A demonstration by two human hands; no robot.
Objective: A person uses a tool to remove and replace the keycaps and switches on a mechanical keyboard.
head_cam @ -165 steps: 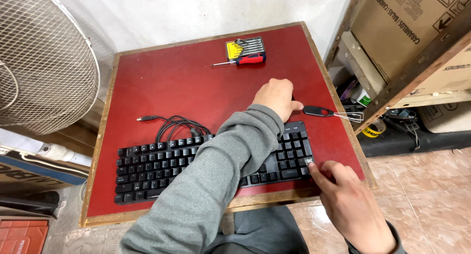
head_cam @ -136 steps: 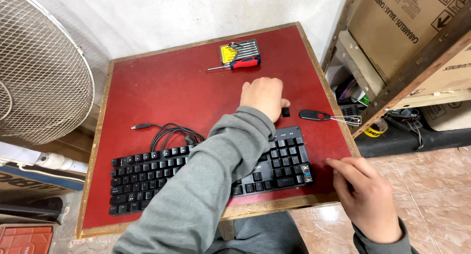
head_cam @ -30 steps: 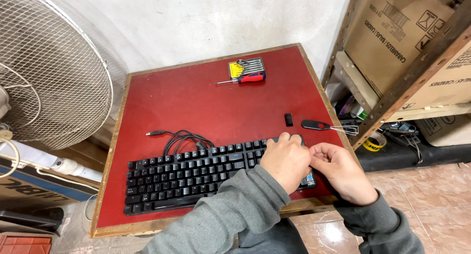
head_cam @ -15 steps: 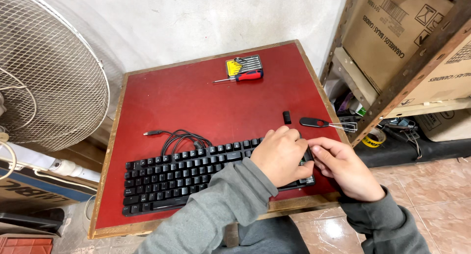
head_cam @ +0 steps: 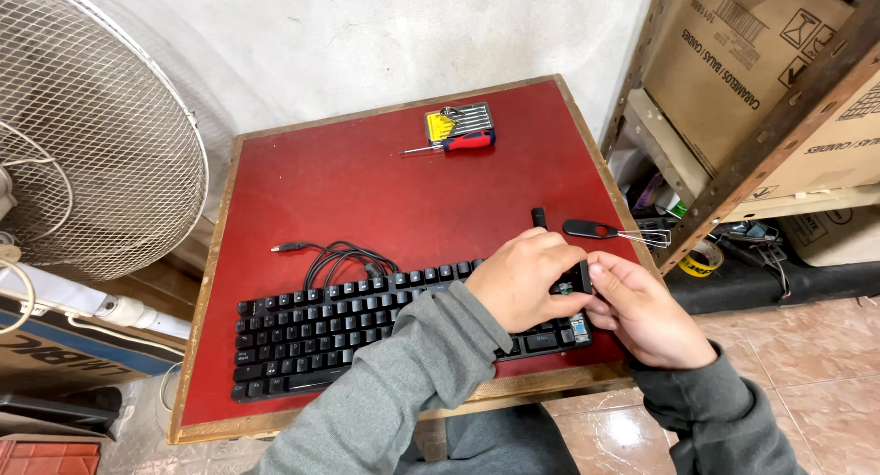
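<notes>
A small red-topped table (head_cam: 385,191) with a worn wooden rim stands against a pale wall, a wire-caged fan (head_cam: 87,127) to its left and shelving with cardboard boxes (head_cam: 733,62) to its right. Nearest you, the black keyboard (head_cam: 348,333) lies along the table's front edge, and both your hands meet at its right end. Your left hand (head_cam: 524,278), reaching across in a grey sleeve, is curled over the keys at that end, fingers bent and pressing down on the board rather than lifted off it. Your right hand (head_cam: 642,310) comes in from the side, thumb and forefinger pinched at a small dark piece at the keyboard's right corner; whether they grasp a keycap or only touch it you cannot tell from this view. To work well here, keep the left hand steadying the board, and pull straight up, not sideways, so neighbouring keys stay seated. Just beyond your hands lie a loose black keycap (head_cam: 539,217) and a wire keycap puller (head_cam: 614,230) with a black handle, within easy reach. The keyboard's cable (head_cam: 335,255) coils behind the keys. Farthest off, near the wall, rest a red-handled screwdriver (head_cam: 454,145) and its bit case (head_cam: 458,122).
</notes>
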